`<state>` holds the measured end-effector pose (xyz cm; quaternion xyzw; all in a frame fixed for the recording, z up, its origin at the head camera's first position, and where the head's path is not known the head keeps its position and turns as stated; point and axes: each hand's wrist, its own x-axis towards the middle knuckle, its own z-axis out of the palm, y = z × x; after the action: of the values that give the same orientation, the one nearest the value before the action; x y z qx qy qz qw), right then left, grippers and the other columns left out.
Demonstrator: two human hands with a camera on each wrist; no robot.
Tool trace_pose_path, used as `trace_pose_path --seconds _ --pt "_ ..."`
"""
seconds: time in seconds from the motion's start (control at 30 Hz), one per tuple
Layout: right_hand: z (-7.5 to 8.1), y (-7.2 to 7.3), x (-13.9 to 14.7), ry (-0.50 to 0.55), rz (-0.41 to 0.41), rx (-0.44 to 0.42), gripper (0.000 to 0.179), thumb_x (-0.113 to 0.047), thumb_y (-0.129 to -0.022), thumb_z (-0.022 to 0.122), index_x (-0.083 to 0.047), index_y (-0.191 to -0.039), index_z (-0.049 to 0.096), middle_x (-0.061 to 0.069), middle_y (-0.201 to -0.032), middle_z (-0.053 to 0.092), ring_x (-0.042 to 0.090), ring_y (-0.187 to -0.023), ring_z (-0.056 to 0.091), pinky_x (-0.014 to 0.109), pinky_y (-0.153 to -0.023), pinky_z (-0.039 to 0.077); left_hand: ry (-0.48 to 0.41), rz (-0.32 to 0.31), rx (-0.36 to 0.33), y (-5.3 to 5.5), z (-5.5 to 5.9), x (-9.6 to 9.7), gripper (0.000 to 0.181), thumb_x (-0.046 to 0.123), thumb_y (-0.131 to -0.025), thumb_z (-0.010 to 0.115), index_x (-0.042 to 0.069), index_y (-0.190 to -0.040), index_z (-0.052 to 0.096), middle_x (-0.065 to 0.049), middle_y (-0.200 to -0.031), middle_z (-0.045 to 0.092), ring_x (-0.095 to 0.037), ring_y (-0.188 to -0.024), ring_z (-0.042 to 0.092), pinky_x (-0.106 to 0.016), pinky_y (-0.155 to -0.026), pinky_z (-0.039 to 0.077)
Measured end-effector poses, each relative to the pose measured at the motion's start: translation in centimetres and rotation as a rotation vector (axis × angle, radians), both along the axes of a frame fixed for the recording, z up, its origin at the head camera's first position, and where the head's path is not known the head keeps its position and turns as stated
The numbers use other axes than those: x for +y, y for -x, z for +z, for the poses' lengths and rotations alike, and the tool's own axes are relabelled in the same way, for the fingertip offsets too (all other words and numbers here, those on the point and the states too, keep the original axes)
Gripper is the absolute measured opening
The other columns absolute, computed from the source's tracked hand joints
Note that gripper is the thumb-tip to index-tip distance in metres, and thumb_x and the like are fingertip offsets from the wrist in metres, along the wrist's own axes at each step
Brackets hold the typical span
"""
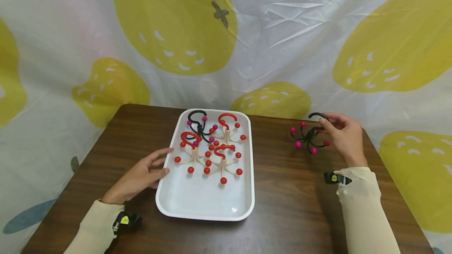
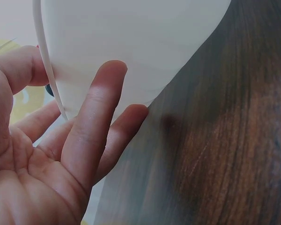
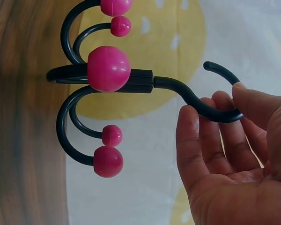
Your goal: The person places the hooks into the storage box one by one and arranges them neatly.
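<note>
My right hand (image 1: 345, 138) pinches the hook of a black multi-armed swivel hook hanger (image 3: 140, 80) with pink ball tips. The hanger is upright at the table's right side; its arms show below the hand, and whether they touch the wood I cannot tell. At the left edge of the white tray (image 1: 205, 205), my left hand (image 1: 143, 175) has its fingers spread and touches the tray's side. Inside the tray stand several similar hangers: a black one (image 1: 199, 129) with pink balls at the back left, and beige ones (image 1: 223, 164) with red hooks and red balls.
The dark wooden table (image 1: 282, 207) carries the tray near its middle. Behind it hangs a white sheet (image 1: 275, 50) printed with yellow fruit, close to the table's back edge. A strapped camera (image 1: 337, 178) sits on each wrist.
</note>
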<state>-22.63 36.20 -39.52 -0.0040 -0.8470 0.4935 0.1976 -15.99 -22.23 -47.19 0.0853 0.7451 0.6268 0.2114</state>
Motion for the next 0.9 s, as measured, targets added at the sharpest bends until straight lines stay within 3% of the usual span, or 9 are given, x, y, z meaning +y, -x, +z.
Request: trace_pose_path --seconds 0.27,0.47,0.67,0.9 --pt "1.2 -0.8 -1.2 -0.070 -0.020 0.024 0.037 -0.032 -0.099 0.076 -0.007 -0.126 0.077 -0.020 -0.090 0.077 -0.004 -0.079 0.072 0.011 -0.068 0.057 0.005 0.006 0.000 0.0 -0.1 -0.1 0.070 0.011 -0.105 0.065 0.017 -0.166 0.032 -0.029 -0.165 0.039 -0.038 -0.114 0.073 -0.051 -0.082 0.066" --pt "2.2 -1.2 -2.3 -0.058 -0.001 0.066 0.033 -0.027 -0.099 0.077 -0.005 -0.124 0.078 -0.012 -0.093 0.081 -0.004 -0.080 0.073 0.010 -0.070 0.057 -0.007 -0.001 0.002 0.0 0.0 0.0 0.070 0.010 -0.105 0.064 0.016 -0.166 0.032 -0.029 -0.165 0.039 -0.038 -0.114 0.073 -0.052 -0.081 0.066" --pt "3.4 -2.0 -3.7 -0.075 0.015 0.091 0.032 -0.028 -0.098 0.077 -0.007 -0.123 0.079 -0.026 -0.087 0.075 -0.004 -0.082 0.073 0.008 -0.074 0.055 -0.013 -0.005 0.006 0.0 0.0 0.0 0.070 0.010 -0.105 0.064 0.015 -0.166 0.032 -0.030 -0.164 0.039 -0.038 -0.113 0.073 -0.052 -0.081 0.066" --pt "4.7 -3.3 -6.0 -0.098 0.042 0.114 0.029 -0.024 -0.098 0.077 -0.006 -0.121 0.079 -0.022 -0.089 0.075 -0.003 -0.084 0.072 0.006 -0.080 0.055 0.009 0.004 -0.003 0.1 0.0 0.0 0.070 0.012 -0.104 0.065 0.017 -0.166 0.032 -0.028 -0.166 0.038 -0.037 -0.114 0.073 -0.051 -0.082 0.066"
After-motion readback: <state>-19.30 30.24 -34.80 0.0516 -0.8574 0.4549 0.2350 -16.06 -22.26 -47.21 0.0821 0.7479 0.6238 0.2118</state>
